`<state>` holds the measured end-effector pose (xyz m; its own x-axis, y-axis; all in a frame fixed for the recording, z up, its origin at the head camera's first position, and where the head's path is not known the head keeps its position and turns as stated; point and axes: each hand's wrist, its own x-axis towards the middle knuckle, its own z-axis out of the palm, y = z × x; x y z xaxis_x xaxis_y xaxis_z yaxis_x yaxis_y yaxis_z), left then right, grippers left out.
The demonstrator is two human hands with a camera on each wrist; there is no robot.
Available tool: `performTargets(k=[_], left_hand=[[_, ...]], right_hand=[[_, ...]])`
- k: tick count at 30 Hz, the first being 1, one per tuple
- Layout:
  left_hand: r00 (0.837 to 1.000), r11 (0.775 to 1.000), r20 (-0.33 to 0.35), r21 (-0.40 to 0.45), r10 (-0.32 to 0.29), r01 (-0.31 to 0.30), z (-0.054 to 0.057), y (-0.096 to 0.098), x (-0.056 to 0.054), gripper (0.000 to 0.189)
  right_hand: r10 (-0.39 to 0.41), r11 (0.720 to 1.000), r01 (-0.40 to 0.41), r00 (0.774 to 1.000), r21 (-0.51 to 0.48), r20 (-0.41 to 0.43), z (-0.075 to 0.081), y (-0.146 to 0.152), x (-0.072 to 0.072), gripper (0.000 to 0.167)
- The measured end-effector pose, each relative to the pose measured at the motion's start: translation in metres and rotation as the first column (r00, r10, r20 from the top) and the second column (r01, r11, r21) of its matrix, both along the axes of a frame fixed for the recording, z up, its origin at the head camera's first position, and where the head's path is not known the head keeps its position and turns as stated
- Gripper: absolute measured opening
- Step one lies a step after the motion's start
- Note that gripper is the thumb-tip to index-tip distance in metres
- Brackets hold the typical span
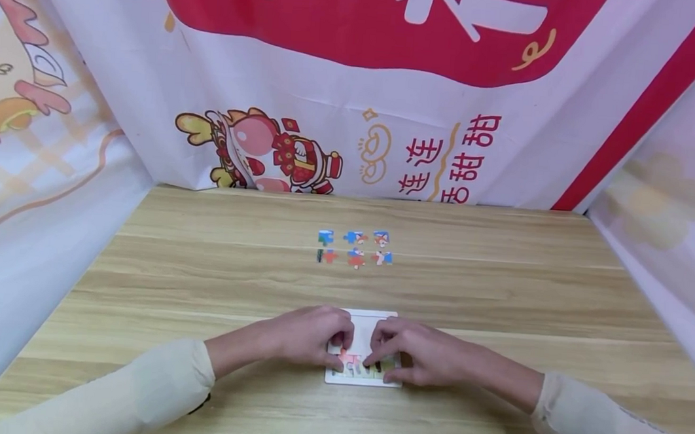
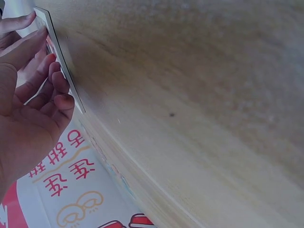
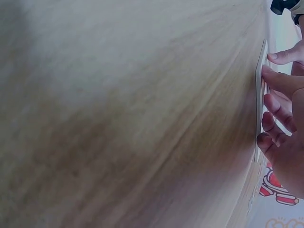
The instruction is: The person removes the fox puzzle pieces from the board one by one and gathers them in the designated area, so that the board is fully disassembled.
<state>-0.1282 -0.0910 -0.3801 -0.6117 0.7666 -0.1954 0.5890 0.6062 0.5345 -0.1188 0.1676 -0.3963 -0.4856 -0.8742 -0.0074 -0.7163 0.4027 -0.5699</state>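
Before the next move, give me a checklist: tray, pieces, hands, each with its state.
1. White tray flat on the table: ok.
2. Left hand and right hand both at the tray: ok.
3. Six loose puzzle pieces laid out beyond the tray: ok.
4. Tray's far part filled: not ok, bare white shows between the hands.
5. Near-row pieces fully seated: cannot tell, fingers partly cover them.

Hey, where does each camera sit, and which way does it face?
Head: on the head, facing forward and down at the board and loose pieces; left hand, right hand and sleeves show.
Left wrist: on that wrist, looking across the table at the board's edge; left hand shows.
Right wrist: likewise; right hand shows.
Both wrist views share board and backdrop.
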Motion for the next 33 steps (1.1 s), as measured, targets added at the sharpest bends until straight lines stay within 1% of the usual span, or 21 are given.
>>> performTargets(k=[10, 18, 23, 29, 33], left_hand=[[1.000, 1.000, 0.020, 0.006, 0.007, -0.007, 0.0007, 0.0008, 0.0014, 0.025], [1.000, 1.000, 0.020, 0.021, 0.002, -0.002, -0.0004, 0.0006, 0.0019, 0.025], [1.000, 1.000, 0.025, 0.018, 0.007, -0.008, -0.0007, 0.0007, 0.0009, 0.025], [0.997, 0.999, 0.070, 0.026, 0.030, -0.032, 0.0005, 0.0016, -0.0015, 0.026], [0.992, 0.997, 0.116, 0.057, 0.040, -0.047, 0.0001, 0.0010, -0.0038, 0.025]], right_hand=[[0.046, 0.998, -0.048, 0.997, -0.027, -0.069, -0.0039, 0.0021, 0.0009, 0.029], [0.063, 0.998, -0.063, 0.992, 0.006, -0.113, -0.0023, 0.0008, 0.0017, 0.029], [0.071, 0.997, -0.069, 0.990, 0.023, -0.122, -0.0001, -0.0007, 0.0011, 0.030], [0.070, 0.998, -0.068, 0.991, 0.018, -0.111, 0.0013, -0.0009, -0.0004, 0.029], [0.069, 0.998, -0.069, 0.992, 0.012, -0.103, 0.0013, -0.0008, -0.0008, 0.029]])
